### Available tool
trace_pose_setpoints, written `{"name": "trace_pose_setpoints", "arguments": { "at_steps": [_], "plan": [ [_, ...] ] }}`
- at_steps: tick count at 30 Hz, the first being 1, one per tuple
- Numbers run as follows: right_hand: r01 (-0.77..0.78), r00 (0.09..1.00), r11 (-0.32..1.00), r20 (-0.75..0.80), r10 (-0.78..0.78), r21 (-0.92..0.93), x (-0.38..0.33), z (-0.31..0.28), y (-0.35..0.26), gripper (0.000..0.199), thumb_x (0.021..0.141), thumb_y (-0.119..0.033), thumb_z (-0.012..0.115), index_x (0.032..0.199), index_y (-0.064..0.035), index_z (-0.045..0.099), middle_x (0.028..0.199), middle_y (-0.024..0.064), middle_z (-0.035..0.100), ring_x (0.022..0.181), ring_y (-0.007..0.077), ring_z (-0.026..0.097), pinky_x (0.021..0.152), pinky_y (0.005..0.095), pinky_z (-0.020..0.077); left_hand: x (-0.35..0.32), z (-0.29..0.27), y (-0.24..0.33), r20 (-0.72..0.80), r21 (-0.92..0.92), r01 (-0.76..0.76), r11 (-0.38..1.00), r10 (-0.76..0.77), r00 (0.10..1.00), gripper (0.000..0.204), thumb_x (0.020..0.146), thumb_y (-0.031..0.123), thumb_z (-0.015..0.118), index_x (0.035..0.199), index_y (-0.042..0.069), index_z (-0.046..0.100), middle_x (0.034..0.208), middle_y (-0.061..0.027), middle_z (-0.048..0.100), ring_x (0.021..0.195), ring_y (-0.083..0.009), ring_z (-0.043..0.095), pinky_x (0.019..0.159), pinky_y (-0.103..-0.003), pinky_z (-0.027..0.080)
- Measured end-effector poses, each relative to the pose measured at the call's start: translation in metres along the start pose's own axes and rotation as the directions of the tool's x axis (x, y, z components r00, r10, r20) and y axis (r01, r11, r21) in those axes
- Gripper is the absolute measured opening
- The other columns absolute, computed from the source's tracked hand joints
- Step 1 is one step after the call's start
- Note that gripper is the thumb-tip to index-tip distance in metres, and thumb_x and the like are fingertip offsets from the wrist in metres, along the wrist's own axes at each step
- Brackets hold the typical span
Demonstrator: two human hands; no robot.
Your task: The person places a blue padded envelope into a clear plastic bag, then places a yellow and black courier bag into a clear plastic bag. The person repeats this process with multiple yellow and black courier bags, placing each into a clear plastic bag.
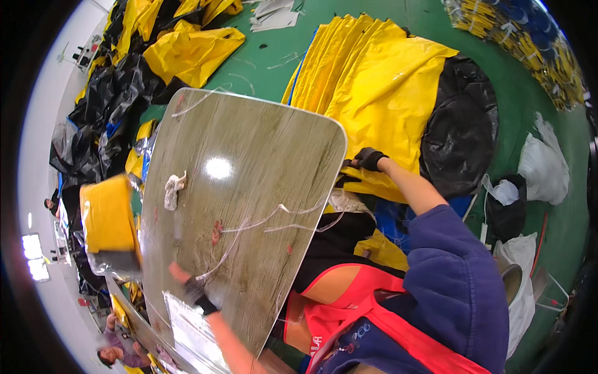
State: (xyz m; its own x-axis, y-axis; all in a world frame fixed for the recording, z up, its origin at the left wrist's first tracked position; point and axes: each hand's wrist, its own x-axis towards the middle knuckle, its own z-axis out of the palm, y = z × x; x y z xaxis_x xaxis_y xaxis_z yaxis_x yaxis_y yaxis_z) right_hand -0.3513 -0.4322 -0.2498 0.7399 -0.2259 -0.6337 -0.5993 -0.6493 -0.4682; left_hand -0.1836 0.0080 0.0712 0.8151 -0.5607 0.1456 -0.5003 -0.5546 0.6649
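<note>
My right hand (370, 159), in a dark fingerless glove, is closed on the near edge of a yellow tarp-like bag (398, 93) with a round black end (461, 118). That bag lies in a stack of folded yellow pieces right of the table. My left hand (194, 292), gloved the same way, is above the wood-grain table (249, 149), fingers stretched out, slightly blurred and holding nothing. Thin clear strings (249, 224) trail over the tabletop near it. A crumpled whitish rag (173, 192) and a small red scrap (217, 232) lie there too.
Beyond the table's left edge is a folded yellow piece with clear plastic (109, 215). Yellow and black sheets (124, 87) are heaped at far left. White sacks (543, 162) stand at right on the green floor (274, 53). Another person (121, 352) is at lower left.
</note>
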Motion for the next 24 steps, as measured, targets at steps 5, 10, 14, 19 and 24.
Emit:
{"name": "trace_pose_setpoints", "arguments": {
  "at_steps": [5, 10, 14, 19, 24],
  "plan": [
    [0.181, 0.757, 0.967, -0.654, -0.019, 0.181, -0.042, -0.037, 0.033, 0.043, 0.081, -0.040, 0.060, 0.102, -0.0024, 0.062, 0.106, 0.0200, 0.063, 0.099, 0.0350, 0.059, 0.086, 0.0387, 0.0466, 0.017, 0.177, 0.114, 0.444, -0.365, -0.325, 0.872, 0.470, 0.763, 0.052, 0.087, 0.031, 0.062, 0.129, 0.004, 0.049, 0.113, -0.0171, 0.059, 0.104, -0.0322, 0.057, 0.088, -0.038, 0.045],
    [0.051, 0.738, 0.949, -0.629, -0.246, -0.312, -0.022, 0.056, -0.038, 0.066, 0.068, -0.047, 0.073, 0.115, -0.0035, 0.056, 0.121, 0.0229, 0.053, 0.108, 0.0386, 0.054, 0.091, 0.0445, 0.0437, -0.126, 0.190, 0.120, 0.761, -0.509, -0.148, 0.848, 0.523, 0.383, 0.047, 0.085, 0.025, 0.066, 0.126, 0.006, 0.054, 0.118, -0.0204, 0.058, 0.109, -0.0323, 0.057, 0.089, -0.036, 0.046],
    [-0.242, 0.830, 0.949, -0.550, 0.095, -0.201, 0.021, 0.094, -0.017, 0.034, 0.084, -0.035, 0.055, 0.103, -0.0079, 0.064, 0.100, 0.0124, 0.064, 0.094, 0.0317, 0.061, 0.076, 0.0456, 0.0490, -0.175, 0.083, 0.073, 0.645, -0.253, 0.367, 0.895, -0.126, 0.753, 0.041, 0.090, 0.023, 0.060, 0.124, 0.002, 0.054, 0.113, -0.0151, 0.064, 0.103, -0.0233, 0.062, 0.089, -0.032, 0.046],
    [0.113, 0.634, 0.886, -0.719, 0.285, 0.450, 0.006, -0.003, 0.065, 0.035, 0.087, -0.038, 0.055, 0.087, -0.0051, 0.067, 0.087, 0.0167, 0.068, 0.079, 0.0332, 0.064, 0.073, 0.0399, 0.0483, -0.242, 0.019, 0.000, 0.239, -0.482, 0.483, 0.732, -0.420, 0.875, 0.051, 0.092, 0.038, 0.058, 0.121, -0.004, 0.054, 0.105, -0.0158, 0.065, 0.097, -0.0241, 0.063, 0.089, -0.036, 0.048],
    [0.786, 0.582, 0.447, -0.754, -0.305, 0.426, -0.168, -0.145, -0.108, 0.021, 0.089, -0.019, 0.058, 0.097, -0.0007, 0.064, 0.088, 0.0067, 0.065, 0.082, 0.0172, 0.059, 0.079, 0.0296, 0.0481, -0.165, -0.006, -0.008, 0.482, -0.479, 0.553, 0.682, -0.321, 0.815, 0.081, 0.089, 0.066, 0.037, 0.131, -0.003, 0.045, 0.122, -0.0181, 0.058, 0.112, -0.0301, 0.056, 0.099, -0.045, 0.041]
  ]
}}
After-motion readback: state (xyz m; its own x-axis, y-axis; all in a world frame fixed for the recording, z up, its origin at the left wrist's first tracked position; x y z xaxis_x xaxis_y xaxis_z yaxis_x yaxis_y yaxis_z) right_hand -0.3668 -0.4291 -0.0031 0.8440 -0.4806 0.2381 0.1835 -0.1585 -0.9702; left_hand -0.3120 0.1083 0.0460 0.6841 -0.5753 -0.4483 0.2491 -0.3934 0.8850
